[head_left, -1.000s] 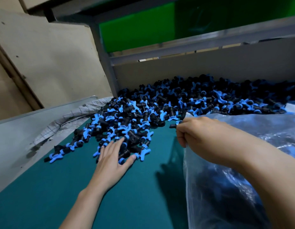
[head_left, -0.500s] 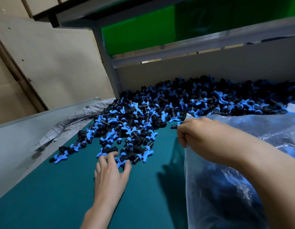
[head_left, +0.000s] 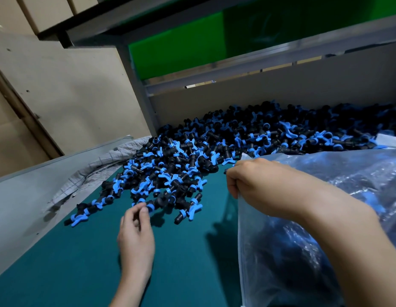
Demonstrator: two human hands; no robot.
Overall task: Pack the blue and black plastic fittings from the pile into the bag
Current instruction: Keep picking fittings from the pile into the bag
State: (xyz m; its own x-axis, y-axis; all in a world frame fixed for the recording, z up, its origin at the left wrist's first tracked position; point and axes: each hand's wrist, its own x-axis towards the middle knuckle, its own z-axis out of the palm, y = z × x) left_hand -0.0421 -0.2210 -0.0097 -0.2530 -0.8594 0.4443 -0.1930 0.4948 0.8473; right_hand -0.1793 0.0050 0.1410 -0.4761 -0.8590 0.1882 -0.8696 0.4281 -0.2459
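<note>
1. Our right hand (head_left: 257, 185) is clenched on the bag (head_left: 303, 251) rim, holding it up just beside the pile of fittings (head_left: 192, 165) on the green mat (head_left: 59, 262).
2. Our left hand (head_left: 136, 233) curls at the pile's near edge. We can't tell if it's got one.
3. Next up, we reckon: grab a few and drop them in.

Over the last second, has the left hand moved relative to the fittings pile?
Yes. The left hand has drawn back toward the person, off the near edge of the fittings pile, over the teal mat, fingers now curled.
</note>
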